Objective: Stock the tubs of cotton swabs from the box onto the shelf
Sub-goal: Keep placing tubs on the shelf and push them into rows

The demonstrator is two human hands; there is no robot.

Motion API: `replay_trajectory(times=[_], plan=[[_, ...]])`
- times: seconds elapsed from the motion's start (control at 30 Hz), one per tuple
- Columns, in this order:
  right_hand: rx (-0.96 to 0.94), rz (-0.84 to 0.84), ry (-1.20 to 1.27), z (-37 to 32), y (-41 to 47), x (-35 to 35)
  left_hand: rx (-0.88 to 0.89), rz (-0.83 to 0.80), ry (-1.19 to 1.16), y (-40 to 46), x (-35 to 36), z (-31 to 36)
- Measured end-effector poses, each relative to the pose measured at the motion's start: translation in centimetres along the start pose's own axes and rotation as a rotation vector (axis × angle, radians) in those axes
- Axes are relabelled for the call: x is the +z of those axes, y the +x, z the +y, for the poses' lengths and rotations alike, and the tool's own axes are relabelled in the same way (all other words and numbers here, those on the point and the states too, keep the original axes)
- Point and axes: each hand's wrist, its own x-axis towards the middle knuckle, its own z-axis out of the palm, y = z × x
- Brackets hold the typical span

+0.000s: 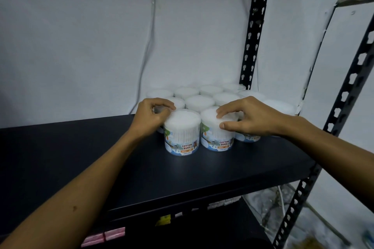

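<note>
Head view, looking forward and down: two bare forearms are reaching onto a dark shelf (85, 147) backed by a pale wall, with a black slotted upright (255, 26) at the back right.

A cluster of white-lidded tubs of cotton swabs (199, 102) is standing upright toward the back right of the shelf, packed in touching rows. Two tubs are sitting at the front of the group, side by side and almost touching, labels reading "COTTON BUDS" facing the viewer.

The left hand (150, 116) is curling around the left side and back rim of the front left tub (181, 133), fingers bent and pressing against it; whether it is truly gripping cannot be told.

The right hand (249, 117) is resting over the front right tub (217, 130), fingertips (219, 115) on the lid and thumb against the near side, spread loosely, not clamped.

Each tub's long axis is standing vertical, directly beneath or beside its own hand, so each hand is nearest its own tub. The open shelf space is lying to the left and front. The box is not in view.
</note>
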Motion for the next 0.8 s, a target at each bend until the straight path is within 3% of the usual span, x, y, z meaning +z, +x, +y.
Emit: replay_trajectory(times=[0.53,0.8], plan=[[0.036,-0.010,0.047,0.2,0.1,0.0,-0.010,-0.030,-0.010,0.1,0.1,-0.3],[0.000,0.058,0.003,0.1,4.9,0.2,-0.029,-0.037,-0.006,0.1,0.1,0.0]])
